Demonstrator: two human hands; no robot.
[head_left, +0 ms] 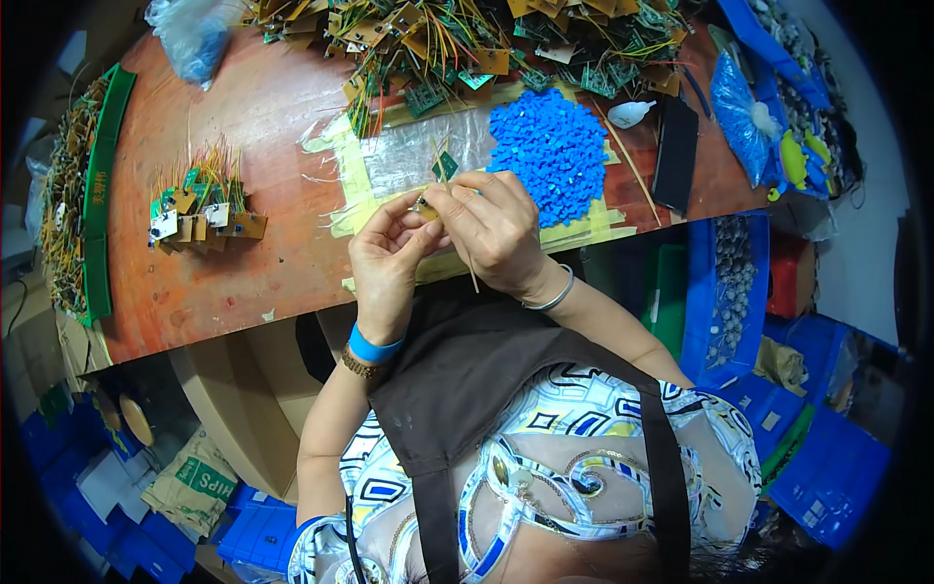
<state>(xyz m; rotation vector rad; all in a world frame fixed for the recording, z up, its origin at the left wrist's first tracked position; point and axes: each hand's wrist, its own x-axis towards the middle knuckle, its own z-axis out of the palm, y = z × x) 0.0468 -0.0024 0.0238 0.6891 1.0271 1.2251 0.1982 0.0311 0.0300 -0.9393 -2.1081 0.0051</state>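
Both my hands meet over the near edge of the table, close together. My left hand [389,255] pinches a small circuit board assembly, with a brown board [425,209] at the fingertips and a small green board [445,166] standing out beyond them. My right hand [498,232] is closed around a thin wooden stick [474,273], its fingers against the same assembly. The exact contact between stick and board is hidden by the fingers. Just beyond my right hand lies a heap of small blue plastic pieces [550,151], beside a clear plastic sheet [413,151] edged with yellow tape.
A cluster of wired boards [204,216] stands at left, near a green-walled bin [97,209]. A large heap of wired boards [418,49] covers the far side. To the right lie another stick [629,164], a white bulb-shaped thing [630,114] and a black flat object [674,156].
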